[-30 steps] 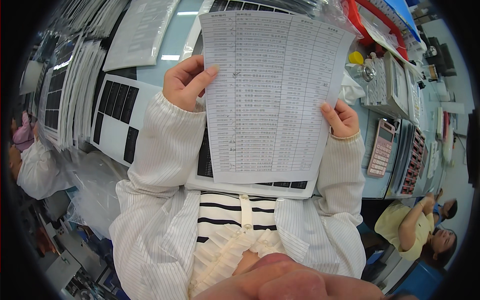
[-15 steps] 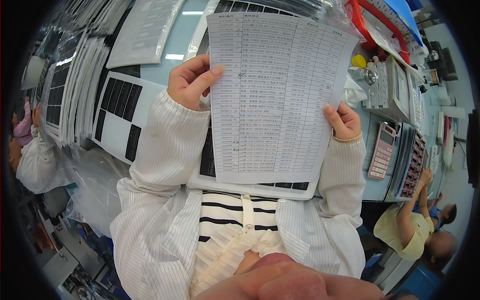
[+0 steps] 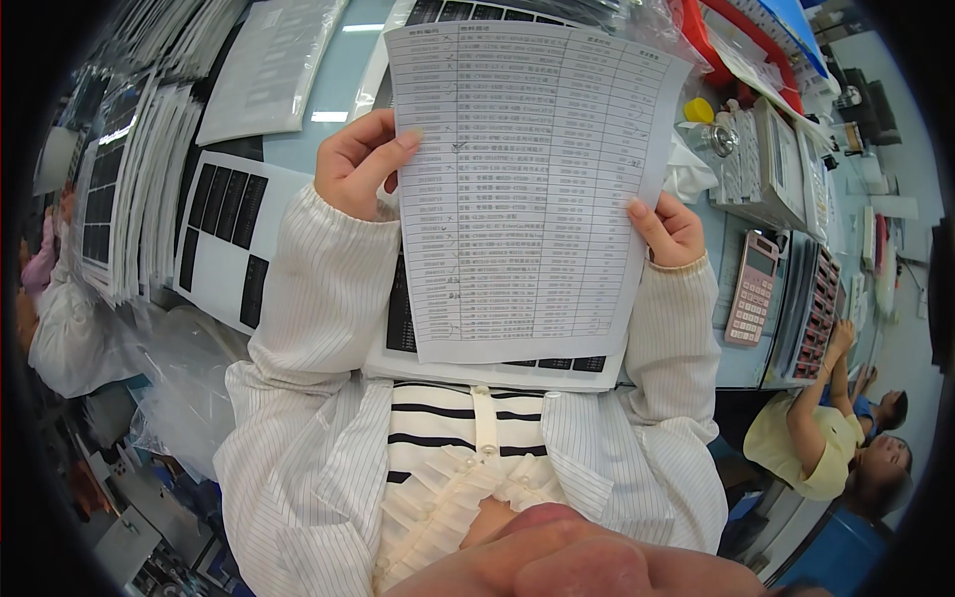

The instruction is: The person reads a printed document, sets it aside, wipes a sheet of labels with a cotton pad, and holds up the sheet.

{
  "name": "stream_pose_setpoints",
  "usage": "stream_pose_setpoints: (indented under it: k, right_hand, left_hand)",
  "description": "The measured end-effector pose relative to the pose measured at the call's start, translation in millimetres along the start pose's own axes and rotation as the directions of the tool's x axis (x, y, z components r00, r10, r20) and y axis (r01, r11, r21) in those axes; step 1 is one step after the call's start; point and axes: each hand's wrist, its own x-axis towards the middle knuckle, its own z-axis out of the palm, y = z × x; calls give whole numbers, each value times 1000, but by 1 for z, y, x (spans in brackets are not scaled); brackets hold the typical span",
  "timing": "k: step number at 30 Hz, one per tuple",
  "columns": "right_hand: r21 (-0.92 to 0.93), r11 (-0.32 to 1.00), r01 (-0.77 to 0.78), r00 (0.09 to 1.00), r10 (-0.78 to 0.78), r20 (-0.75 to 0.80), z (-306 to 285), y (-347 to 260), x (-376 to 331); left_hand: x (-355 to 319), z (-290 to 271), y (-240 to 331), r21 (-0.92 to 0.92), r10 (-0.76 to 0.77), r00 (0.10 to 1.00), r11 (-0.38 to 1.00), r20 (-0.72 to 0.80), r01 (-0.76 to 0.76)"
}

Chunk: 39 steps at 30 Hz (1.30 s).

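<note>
Head view. Both hands hold one printed sheet [image 3: 522, 189] upright over the middle of the table [image 3: 338, 70].

Left hand [image 3: 356, 164]: at 9 o'clock of the sheet, fingers curled round its left edge, thumb laid across the front near the top. Clamped on the paper.

Right hand [image 3: 671, 231]: at 3 o'clock of the sheet, lower than the left, fingertips pinching the right edge. Also gripping the paper.

Sheet: white, covered by a table of fine rows with a few pen ticks in the left columns. It leans slightly to the right. Its lower edge overlaps a white card with black squares [image 3: 497, 370] lying at 6 o'clock, just at the table edge.

Surroundings: at 9 o'clock, another card with black rectangles [image 3: 229, 239] flat on the table; beyond it a stack of similar cards [image 3: 129, 199]. At 3 o'clock, a pink calculator [image 3: 751, 289], well apart from the right hand. At 4 o'clock, a person in a yellow top [image 3: 811, 443] sits off the table.
</note>
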Motion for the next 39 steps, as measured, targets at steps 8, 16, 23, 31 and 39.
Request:
stream_pose_setpoints:
  k: [8,16,23,31,39]
  right_hand:
    - [40,999,-8,1000,8,7,1,-2,0]
    - [59,998,1,1000,-2,1,1,-1,0]
    - [49,999,-14,1000,14,-5,3,-1,0]
    - [64,998,2,1000,-3,7,1,0,1]
    - [63,998,12,1000,-13,15,0,0,0]
  left_hand:
    - [0,0,-1,21,19,1000,1000,-6,-19]
    - [2,0,-4,-9,24,1000,1000,-2,-24]
    - [1,0,-2,-9,1,1000,1000,-6,-1]
    - [0,1,0,25,-3,1000,1000,-3,3]
    - [1,0,-2,4,-1,1000,1000,-3,1]
